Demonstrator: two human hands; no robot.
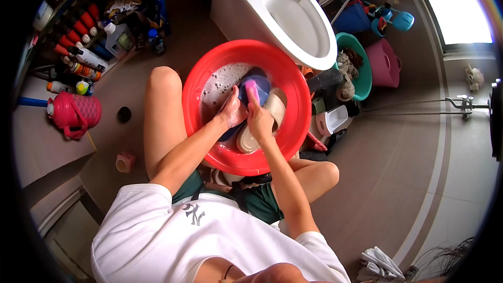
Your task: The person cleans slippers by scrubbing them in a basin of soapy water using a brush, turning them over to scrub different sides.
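A red basin (pixel 300 120) holds foamy water (pixel 222 81) and slippers, between my bent knees. My left hand (pixel 233 112) is closed on the side of a dark blue slipper (pixel 263 85), wet with suds. My right hand (pixel 260 122) grips a pink brush (pixel 252 90), which lies against the blue slipper; its bristles are hidden. A beige slipper (pixel 248 140) rests in the basin beneath and beside my right hand. Part of the blue slipper is covered by both hands.
The white toilet (pixel 298 21) stands right behind the basin. To the right are a teal tub (pixel 362 81) with cloths, a pink bucket (pixel 384 63) and a white container (pixel 331 120). At left are several bottles (pixel 90 58) and a pink jug (pixel 76 110).
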